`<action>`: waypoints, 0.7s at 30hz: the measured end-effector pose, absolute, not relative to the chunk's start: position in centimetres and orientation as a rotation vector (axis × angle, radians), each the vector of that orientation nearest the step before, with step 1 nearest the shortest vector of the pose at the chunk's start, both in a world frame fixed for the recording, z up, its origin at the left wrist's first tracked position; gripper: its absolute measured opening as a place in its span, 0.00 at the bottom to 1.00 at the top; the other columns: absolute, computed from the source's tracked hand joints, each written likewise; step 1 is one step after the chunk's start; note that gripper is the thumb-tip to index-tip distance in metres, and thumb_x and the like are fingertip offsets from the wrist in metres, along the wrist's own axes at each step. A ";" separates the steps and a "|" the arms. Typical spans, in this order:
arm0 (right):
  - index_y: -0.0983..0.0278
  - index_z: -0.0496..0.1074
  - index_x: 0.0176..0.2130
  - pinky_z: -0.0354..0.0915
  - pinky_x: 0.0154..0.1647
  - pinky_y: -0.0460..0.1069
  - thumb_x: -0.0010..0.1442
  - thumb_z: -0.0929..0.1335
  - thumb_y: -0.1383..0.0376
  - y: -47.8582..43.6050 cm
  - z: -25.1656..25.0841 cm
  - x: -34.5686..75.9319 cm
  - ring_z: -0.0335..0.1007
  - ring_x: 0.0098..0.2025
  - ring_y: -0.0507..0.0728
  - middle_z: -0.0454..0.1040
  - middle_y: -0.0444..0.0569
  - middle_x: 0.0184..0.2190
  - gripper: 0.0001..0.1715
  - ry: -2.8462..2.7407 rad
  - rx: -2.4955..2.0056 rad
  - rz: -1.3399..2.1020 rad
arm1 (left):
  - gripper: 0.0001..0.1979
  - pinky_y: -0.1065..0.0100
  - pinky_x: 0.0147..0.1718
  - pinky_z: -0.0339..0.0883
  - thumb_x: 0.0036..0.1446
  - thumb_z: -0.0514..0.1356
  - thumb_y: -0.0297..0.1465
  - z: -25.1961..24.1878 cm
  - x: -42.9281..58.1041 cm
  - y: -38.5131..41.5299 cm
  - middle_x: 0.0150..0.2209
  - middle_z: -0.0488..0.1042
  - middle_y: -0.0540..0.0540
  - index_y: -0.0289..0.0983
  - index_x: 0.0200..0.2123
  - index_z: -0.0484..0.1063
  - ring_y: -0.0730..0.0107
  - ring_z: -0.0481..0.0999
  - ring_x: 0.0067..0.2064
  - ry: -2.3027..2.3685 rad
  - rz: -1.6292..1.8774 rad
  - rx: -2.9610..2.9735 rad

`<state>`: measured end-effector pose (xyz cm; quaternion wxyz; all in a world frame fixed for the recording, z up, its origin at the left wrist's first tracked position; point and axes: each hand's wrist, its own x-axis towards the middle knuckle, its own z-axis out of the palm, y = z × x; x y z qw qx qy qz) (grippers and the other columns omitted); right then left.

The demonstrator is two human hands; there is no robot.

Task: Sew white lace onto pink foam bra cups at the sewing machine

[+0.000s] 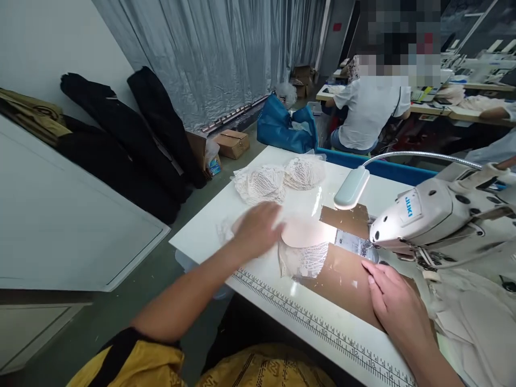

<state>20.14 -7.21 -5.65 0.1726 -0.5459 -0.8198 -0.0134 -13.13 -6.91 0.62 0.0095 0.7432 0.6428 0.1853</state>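
My left hand (258, 231) is blurred over the white table, beside a pale, smooth oval cup piece (304, 232). Its fingers are smeared, and I cannot make out whether they hold anything. Some whitish lace (228, 230) shows faintly behind that hand. Under the cup piece lies a white lace piece (306, 260). My right hand (397, 301) rests with fingers stretched out on brown cardboard (344, 274) taped to the table, just in front of the sewing machine (427, 215). It holds nothing that I can see.
Lace cups (262, 183) lie at the table's far side. A lamp (352, 188) on a bendy neck hangs over the work area. Printed ruler marks (322, 328) run along the near edge. Beige fabric (475, 317) is bunched at right. A person (368, 113) sits beyond a blue bag (284, 126).
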 end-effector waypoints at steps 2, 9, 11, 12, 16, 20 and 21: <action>0.60 0.73 0.50 0.69 0.35 0.55 0.65 0.56 0.60 -7.4 -5.4 20.2 0.74 0.42 0.61 0.75 0.49 0.47 0.23 -2.307 -1.574 0.043 | 0.16 0.47 0.56 0.57 0.62 0.49 0.37 -0.2 -17.4 -8.7 0.52 0.69 0.33 0.32 0.45 0.67 0.48 0.65 0.56 2.327 0.636 2.017; 0.56 0.70 0.53 0.69 0.45 0.55 0.61 0.65 0.52 -9.9 -2.1 18.8 0.71 0.47 0.60 0.71 0.51 0.52 0.23 -2.067 -1.408 0.814 | 0.15 0.66 0.33 0.67 0.66 0.43 0.40 -1.7 -21.7 -14.7 0.33 0.70 0.46 0.37 0.36 0.63 0.66 0.71 0.34 1.965 0.964 1.706; 0.56 0.64 0.60 0.70 0.44 0.54 0.57 0.69 0.50 -11.3 -1.1 17.6 0.72 0.43 0.59 0.71 0.54 0.50 0.34 -1.917 -1.287 1.197 | 0.16 0.71 0.26 0.61 0.67 0.45 0.42 -0.8 -19.7 -15.8 0.27 0.65 0.51 0.37 0.35 0.62 0.73 0.65 0.26 1.588 1.127 1.546; 0.57 0.59 0.63 0.70 0.44 0.55 0.54 0.70 0.49 -12.1 -0.7 16.8 0.72 0.44 0.60 0.71 0.55 0.51 0.42 -1.811 -1.203 1.383 | 0.16 0.72 0.25 0.59 0.66 0.47 0.43 -0.3 -18.4 -16.1 0.26 0.63 0.52 0.37 0.35 0.62 0.74 0.63 0.25 1.406 1.158 1.493; 0.56 0.59 0.63 0.63 0.55 0.59 0.40 0.77 0.46 -14.4 -0.6 13.0 0.67 0.55 0.64 0.67 0.55 0.58 0.56 -1.342 -0.779 1.800 | 0.16 0.74 0.24 0.56 0.65 0.50 0.42 1.8 -12.3 -15.5 0.26 0.62 0.52 0.36 0.33 0.63 0.77 0.60 0.25 1.012 0.993 1.568; 0.62 0.74 0.47 0.68 0.47 0.58 0.45 0.76 0.50 -15.2 -1.7 11.9 0.74 0.45 0.65 0.79 0.54 0.41 0.32 -0.924 -0.827 1.888 | 0.14 0.70 0.33 0.64 0.66 0.49 0.40 1.7 -7.8 -12.5 0.32 0.67 0.48 0.36 0.37 0.64 0.71 0.66 0.32 1.025 0.883 1.939; 0.63 0.74 0.46 0.69 0.46 0.58 0.46 0.75 0.51 -15.3 -1.8 12.6 0.75 0.43 0.65 0.79 0.54 0.38 0.31 -0.909 -0.867 1.822 | 0.13 0.67 0.38 0.65 0.65 0.49 0.39 1.3 -7.2 -11.6 0.36 0.69 0.46 0.36 0.40 0.65 0.68 0.68 0.37 1.091 0.856 2.067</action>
